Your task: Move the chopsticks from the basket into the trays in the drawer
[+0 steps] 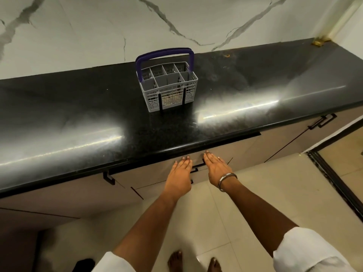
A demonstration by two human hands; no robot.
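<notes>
A grey cutlery basket [169, 89] with a purple handle stands on the black countertop [78, 124], its compartments looking bare from above; something pale shows low behind its front mesh. No chopsticks are clearly visible. Below the counter edge the beige drawer front [149, 177] is closed, with a black handle [197, 166] between my hands. My left hand [179, 173] and my right hand [215, 166] lie flat, fingers extended together, against the drawer front on either side of that handle. Neither hand holds anything. A metal bangle sits on my right wrist.
A marble-patterned wall rises behind the counter. More cabinet fronts with black handles [109, 178] [322, 120] flank the drawer. Beige floor tiles and my bare feet [193, 262] are below. A dark door track [334, 183] runs along the floor at right.
</notes>
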